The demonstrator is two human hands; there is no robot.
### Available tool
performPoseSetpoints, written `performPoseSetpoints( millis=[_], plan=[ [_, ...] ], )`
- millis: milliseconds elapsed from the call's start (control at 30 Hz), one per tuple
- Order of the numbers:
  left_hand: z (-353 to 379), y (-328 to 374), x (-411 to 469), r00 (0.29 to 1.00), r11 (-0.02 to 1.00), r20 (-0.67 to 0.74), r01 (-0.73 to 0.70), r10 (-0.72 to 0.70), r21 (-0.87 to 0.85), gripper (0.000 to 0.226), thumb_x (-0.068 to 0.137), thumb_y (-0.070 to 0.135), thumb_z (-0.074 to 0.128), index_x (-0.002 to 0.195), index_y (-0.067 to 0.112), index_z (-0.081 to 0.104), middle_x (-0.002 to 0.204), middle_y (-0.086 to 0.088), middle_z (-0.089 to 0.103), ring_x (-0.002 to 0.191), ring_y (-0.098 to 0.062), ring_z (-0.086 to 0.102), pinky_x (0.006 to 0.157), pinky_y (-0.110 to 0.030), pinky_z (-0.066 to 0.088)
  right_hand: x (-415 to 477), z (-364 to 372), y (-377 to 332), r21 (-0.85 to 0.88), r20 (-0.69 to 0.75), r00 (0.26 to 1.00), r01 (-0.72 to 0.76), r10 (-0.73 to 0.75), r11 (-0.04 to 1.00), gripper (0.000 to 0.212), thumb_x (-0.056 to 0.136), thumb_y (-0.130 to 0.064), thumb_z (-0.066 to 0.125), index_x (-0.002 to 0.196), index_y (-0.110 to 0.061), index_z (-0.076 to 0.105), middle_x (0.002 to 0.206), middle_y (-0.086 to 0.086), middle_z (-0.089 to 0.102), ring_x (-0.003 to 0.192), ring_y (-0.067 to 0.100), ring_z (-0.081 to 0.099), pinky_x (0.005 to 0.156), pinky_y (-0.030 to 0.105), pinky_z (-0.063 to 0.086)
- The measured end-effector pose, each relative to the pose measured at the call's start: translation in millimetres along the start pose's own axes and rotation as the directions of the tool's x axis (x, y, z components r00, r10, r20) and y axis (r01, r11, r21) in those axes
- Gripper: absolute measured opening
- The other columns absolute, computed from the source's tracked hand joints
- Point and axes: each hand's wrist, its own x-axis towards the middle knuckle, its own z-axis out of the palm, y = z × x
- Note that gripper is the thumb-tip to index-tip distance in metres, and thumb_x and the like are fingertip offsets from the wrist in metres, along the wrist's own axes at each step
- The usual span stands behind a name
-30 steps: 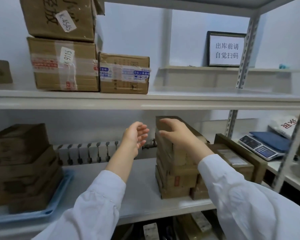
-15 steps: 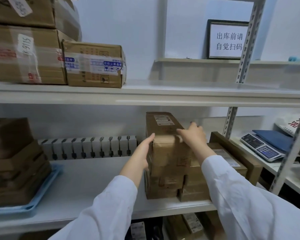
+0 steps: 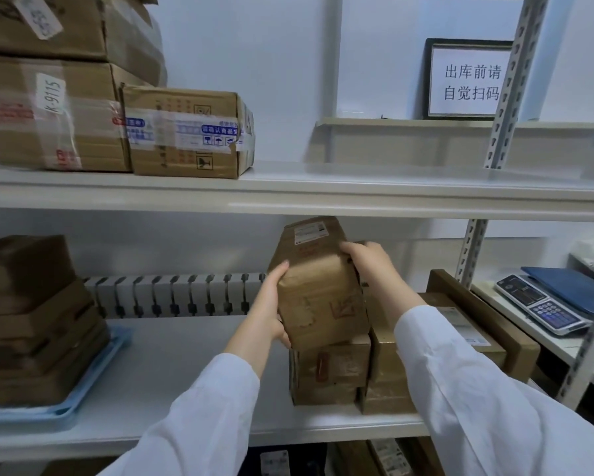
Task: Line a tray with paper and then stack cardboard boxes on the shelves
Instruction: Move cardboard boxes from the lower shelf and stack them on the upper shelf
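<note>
We are stacking boxes now. Our left hand (image 3: 271, 305) and right hand (image 3: 371, 266) are gripping the box (image 3: 319, 286) by its sides, tipped over the pile (image 3: 330, 369) on the shelf (image 3: 185, 372). Next we are likely needing a steady lift, then a flat spot, maybe the upper shelf (image 3: 409, 187).

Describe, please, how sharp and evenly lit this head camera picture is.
Head view: the wide lens makes the upright lean; the stack on the blue tray is dark and motion-smeared; the box held by the left hand and right hand is fairly sharp; the framed sign is legible.
</note>
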Motion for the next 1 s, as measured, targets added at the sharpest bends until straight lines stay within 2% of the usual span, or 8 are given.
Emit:
performPoseSetpoints(
  millis=[133,200,267,367,467,667,800,1000],
  plan=[
    [-23,13,-2,0.994,0.994,-0.043,-0.102,0.101,-0.041,0.049,0.08,0.062,0.053,0.095,0.016,0.061,0.129,-0.018,0.056,0.122,-0.039,0.044,0.11,-0.061,0.001,-7,12,-17,0.145,0.064,0.997,0.023,-0.033,0.989,0.047,0.096,-0.036,0.05,0.134,-0.009,0.048,0.135,0.008,0.051,0.12,0.028,0.05,0.082,0.031,0.036],
    [-32,17,-6,0.983,0.976,-0.008,-0.182,0.183,-0.12,0.049,0.082,0.06,0.052,0.102,0.017,0.064,0.121,-0.014,0.061,0.106,-0.033,0.055,0.109,-0.056,0.02,-16,20,-26,0.145,0.117,0.99,0.059,-0.077,0.988,0.044,0.098,-0.032,0.048,0.133,-0.006,0.048,0.137,0.011,0.05,0.126,0.028,0.046,0.087,0.03,0.036],
    [-41,20,-8,0.966,0.946,0.023,-0.246,0.256,-0.213,0.051,0.083,0.06,0.052,0.103,0.016,0.066,0.109,-0.014,0.067,0.095,-0.031,0.061,0.093,-0.048,0.044,-22,29,-30,0.128,0.162,0.979,0.105,-0.125,0.986,0.048,0.098,-0.03,0.048,0.139,-0.006,0.043,0.144,0.009,0.044,0.132,0.026,0.04,0.096,0.029,0.033],
    [-58,22,-11,0.954,0.915,-0.044,-0.297,0.296,-0.273,0.044,0.086,0.06,0.049,0.091,0.019,0.065,0.096,-0.013,0.067,0.089,-0.031,0.062,0.077,-0.041,0.049,-34,42,-32,0.14,0.299,0.935,0.154,-0.19,0.978,0.05,0.098,-0.028,0.047,0.146,-0.019,0.034,0.15,0.002,0.037,0.137,0.021,0.034,0.102,0.027,0.027],
    [-78,24,-15,0.953,0.893,-0.059,-0.3,0.297,-0.336,0.042,0.088,0.057,0.045,0.094,0.021,0.065,0.097,-0.012,0.067,0.09,-0.031,0.061,0.077,-0.042,0.05,-41,52,-34,0.091,0.352,0.902,0.231,-0.249,0.969,0.045,0.098,-0.026,0.046,0.143,-0.028,0.039,0.147,-0.003,0.041,0.131,0.017,0.039,0.101,0.027,0.029],
    [-127,28,-16,0.957,0.905,0.015,-0.268,0.289,-0.329,0.04,0.083,0.052,0.044,0.093,0.023,0.069,0.079,-0.004,0.071,0.08,-0.026,0.064,0.079,-0.038,0.052,-44,62,-34,0.006,0.128,0.959,0.256,-0.255,0.967,0.05,0.094,-0.026,0.054,0.142,-0.021,0.042,0.139,0.003,0.05,0.125,0.022,0.047,0.102,0.033,0.039],
    [-153,32,-23,0.953,0.936,0.106,-0.253,0.285,-0.244,0.047,0.088,0.047,0.041,0.074,0.016,0.074,0.076,-0.005,0.07,0.068,-0.025,0.067,0.067,-0.033,0.055,-45,59,-33,-0.198,-0.044,0.981,0.177,-0.189,0.964,0.064,0.089,-0.037,0.057,0.145,-0.017,0.034,0.146,0.011,0.04,0.136,0.031,0.034,0.111,0.046,0.03],
    [-193,40,-29,0.963,0.947,0.122,-0.205,0.241,-0.249,0.041,0.087,0.052,0.048,0.092,0.017,0.068,0.092,-0.005,0.066,0.086,-0.027,0.062,0.085,-0.036,0.047,-58,50,-36,-0.384,-0.183,0.976,0.041,-0.119,0.922,0.074,0.086,-0.054,0.053,0.145,-0.018,0.027,0.149,0.016,0.029,0.139,0.037,0.022,0.113,0.049,0.021]
  ],
)
